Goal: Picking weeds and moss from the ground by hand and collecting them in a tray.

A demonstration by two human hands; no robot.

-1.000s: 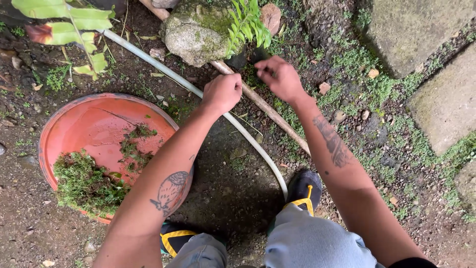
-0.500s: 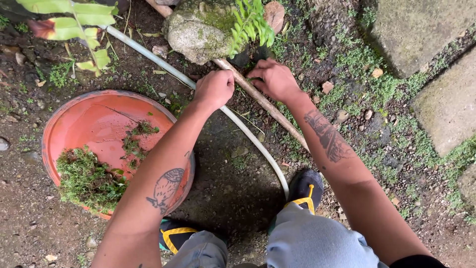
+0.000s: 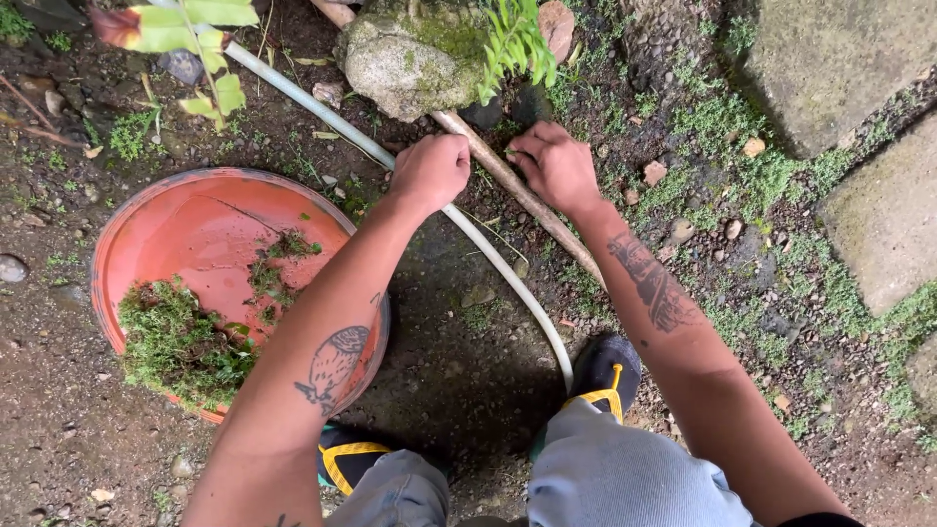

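1. Hands meet at the foot of the mossy rock (image 3: 415, 60), over the ground by the brown stick (image 3: 517, 195) and the white hose (image 3: 488, 259).
2. The left hand (image 3: 429, 171) is curled into a fist just above the hose; whatever sits inside that grip is hidden, so I cannot tell if it holds anything.
3. The right hand (image 3: 556, 166) lies low on the soil beside the stick, fingers bent down into the moss (image 3: 508, 146) at the rock's base — the fingertips are tucked under, and whether they pinch anything cannot be seen.
4. A second ago the right hand hung raised, fingers loosely pinched in the air; half a second ago it had dropped to the stick, and now it sits closer to the left hand, pressed to the ground.
5. The left fist has barely shifted across the three frames.
6. To the left lies the orange basin (image 3: 195, 229), with a heap of pulled moss (image 3: 181, 342) in its near side and scraps toward the middle — the heap looks the same as before.
7. Fern fronds (image 3: 517, 44) hang over the rock; stone slabs (image 3: 878, 205) lie well apart to the right.
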